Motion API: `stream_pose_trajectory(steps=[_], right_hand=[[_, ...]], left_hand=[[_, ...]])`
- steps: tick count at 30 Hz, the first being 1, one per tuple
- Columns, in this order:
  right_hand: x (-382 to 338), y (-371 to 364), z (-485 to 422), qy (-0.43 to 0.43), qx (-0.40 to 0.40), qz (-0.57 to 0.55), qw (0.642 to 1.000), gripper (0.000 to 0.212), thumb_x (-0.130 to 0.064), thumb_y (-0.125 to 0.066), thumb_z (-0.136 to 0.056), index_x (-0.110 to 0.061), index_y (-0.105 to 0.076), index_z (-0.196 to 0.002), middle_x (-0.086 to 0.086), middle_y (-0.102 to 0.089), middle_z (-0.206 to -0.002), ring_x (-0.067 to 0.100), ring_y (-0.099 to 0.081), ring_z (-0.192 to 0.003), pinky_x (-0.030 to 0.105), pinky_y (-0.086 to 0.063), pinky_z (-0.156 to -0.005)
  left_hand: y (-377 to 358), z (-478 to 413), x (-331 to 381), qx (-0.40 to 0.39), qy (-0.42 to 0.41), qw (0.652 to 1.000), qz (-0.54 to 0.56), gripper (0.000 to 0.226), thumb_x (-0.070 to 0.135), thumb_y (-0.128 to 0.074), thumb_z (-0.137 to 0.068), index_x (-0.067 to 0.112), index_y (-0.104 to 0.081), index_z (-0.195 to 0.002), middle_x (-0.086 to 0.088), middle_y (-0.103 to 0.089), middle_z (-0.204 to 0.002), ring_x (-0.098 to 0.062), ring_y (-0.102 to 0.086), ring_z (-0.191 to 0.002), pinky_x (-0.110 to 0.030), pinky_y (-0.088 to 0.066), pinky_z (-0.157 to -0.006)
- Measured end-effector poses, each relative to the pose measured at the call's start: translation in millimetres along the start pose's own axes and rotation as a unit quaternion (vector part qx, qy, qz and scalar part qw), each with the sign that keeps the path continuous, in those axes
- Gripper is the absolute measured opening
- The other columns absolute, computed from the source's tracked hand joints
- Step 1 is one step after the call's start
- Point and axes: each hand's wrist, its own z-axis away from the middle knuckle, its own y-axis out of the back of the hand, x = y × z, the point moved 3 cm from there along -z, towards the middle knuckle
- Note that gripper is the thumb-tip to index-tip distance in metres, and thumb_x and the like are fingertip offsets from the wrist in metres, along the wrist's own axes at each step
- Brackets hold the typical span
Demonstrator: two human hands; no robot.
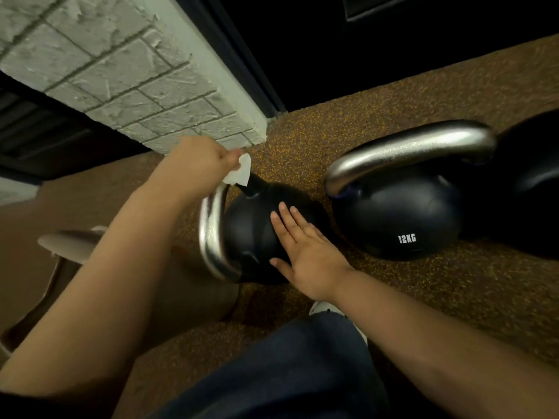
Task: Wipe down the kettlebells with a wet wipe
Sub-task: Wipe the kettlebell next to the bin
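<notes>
A small kettlebell (254, 234) lies tipped on the gym floor (453, 297), long axis running left to right, steel handle (211, 237) pointing left, as the left hand (196, 158) pinches a wet wipe (240, 173) at the handle's far end; the right hand (305, 252), fingers (284, 219) straight and slightly spread, steadies the body, while the upright 12KG kettlebell (402, 222) alongside seems yet to be wiped

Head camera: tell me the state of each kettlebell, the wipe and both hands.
Small kettlebell: tipped on its side, handle toward the left.
12KG kettlebell: upright, neither hand on it.
Wet wipe: crumpled, pinched in the left hand, at the far end of the small kettlebell's handle.
Left hand: fingers curled, pinching the wet wipe.
Right hand: flat, fingers straight, resting on the small kettlebell's body.
</notes>
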Motion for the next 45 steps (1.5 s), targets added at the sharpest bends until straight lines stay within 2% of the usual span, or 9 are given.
stream_pose_trajectory(steps=[4,7,12,17,23,30,34,40,45], right_hand=[[1.7,0.1,0.5,0.007,0.002,0.009,1.000,0.072,-0.044,-0.031,-0.099,-0.021,0.017,-0.147,-0.005,0.029,-0.152,0.012,0.022,-0.142,0.035,0.000,-0.119],[1.1,-0.4,-0.6,0.001,-0.007,0.004,1.000,0.070,-0.045,-0.028,-0.099,-0.022,0.018,-0.147,-0.008,0.035,-0.145,0.009,0.025,-0.139,0.034,0.003,-0.119],[1.1,-1.3,-2.3,-0.009,-0.013,-0.001,1.000,0.069,-0.045,-0.027,-0.099,-0.024,0.018,-0.147,-0.009,0.035,-0.146,0.008,0.027,-0.139,0.031,0.007,-0.118],[1.9,-0.9,-2.8,-0.006,-0.012,-0.005,1.000,0.069,-0.046,-0.028,-0.099,-0.025,0.017,-0.147,-0.011,0.035,-0.144,0.007,0.026,-0.138,0.030,0.007,-0.116],[6.4,2.1,-2.3,0.004,-0.020,-0.019,1.000,0.068,-0.046,-0.029,-0.099,-0.028,0.016,-0.147,-0.015,0.034,-0.145,0.005,0.026,-0.139,0.029,0.007,-0.116],[7.6,-0.4,-2.1,0.009,-0.017,-0.024,1.000,0.068,-0.045,-0.029,-0.099,-0.028,0.017,-0.147,-0.014,0.035,-0.144,0.005,0.026,-0.139,0.029,0.007,-0.115],[7.2,1.8,-2.1,0.010,-0.025,-0.019,0.999,0.068,-0.045,-0.028,-0.099,-0.027,0.017,-0.147,-0.013,0.036,-0.143,0.004,0.026,-0.138,0.029,0.007,-0.114],[8.2,3.8,-2.7,0.006,-0.033,-0.015,0.999,0.068,-0.045,-0.029,-0.099,-0.027,0.016,-0.147,-0.014,0.034,-0.143,0.002,0.025,-0.136,0.030,0.005,-0.115],[6.9,3.5,-4.2,0.001,-0.042,-0.011,0.999,0.068,-0.046,-0.028,-0.099,-0.027,0.017,-0.147,-0.014,0.035,-0.142,0.004,0.024,-0.139,0.031,0.005,-0.116]], left_hand=[[2.3,-26.6,9.5,0.007,-0.003,0.993,-0.119,0.039,0.042,-0.068,-0.080,0.005,-0.072,-0.091,-0.016,-0.064,-0.083,-0.030,-0.059,-0.086,-0.033,-0.045,-0.068],[-13.8,-31.1,8.9,0.013,-0.045,0.990,-0.132,0.043,0.030,-0.073,-0.079,0.010,-0.061,-0.115,-0.016,-0.063,-0.108,-0.033,-0.059,-0.101,-0.037,-0.046,-0.084],[-45.8,-24.3,-7.7,-0.028,-0.149,0.967,-0.205,0.043,0.022,-0.040,-0.098,0.016,-0.043,-0.140,-0.010,-0.028,-0.154,-0.033,-0.037,-0.134,-0.040,-0.032,-0.108],[-45.2,6.5,-21.9,-0.017,-0.193,0.949,-0.250,0.054,0.022,-0.026,-0.093,0.015,-0.031,-0.146,-0.004,-0.025,-0.155,-0.031,-0.021,-0.142,-0.046,-0.027,-0.113],[-66.3,71.9,-28.9,0.066,-0.184,0.949,-0.245,0.054,0.016,-0.037,-0.085,0.005,-0.046,-0.137,-0.008,-0.039,-0.147,-0.028,-0.017,-0.141,-0.040,-0.010,-0.115],[-66.3,69.4,-22.3,0.068,-0.172,0.937,-0.298,0.061,0.016,-0.032,-0.084,0.000,-0.035,-0.143,-0.013,-0.028,-0.153,-0.030,-0.022,-0.141,-0.042,-0.022,-0.113],[-46.4,19.9,-6.7,-0.018,-0.109,0.958,-0.263,0.059,0.012,-0.025,-0.097,0.006,-0.001,-0.150,-0.010,-0.001,-0.159,-0.026,-0.005,-0.146,-0.038,-0.014,-0.116],[-45.7,-51.7,3.0,-0.212,-0.133,0.919,-0.306,0.051,0.021,-0.046,-0.097,0.010,-0.031,-0.144,-0.016,-0.035,-0.148,-0.031,-0.036,-0.134,-0.037,-0.032,-0.106],[-54.4,-61.5,12.3,-0.247,-0.163,0.873,-0.387,0.052,0.031,-0.038,-0.100,0.018,-0.024,-0.148,-0.010,-0.029,-0.153,-0.029,-0.030,-0.139,-0.038,-0.029,-0.110]])
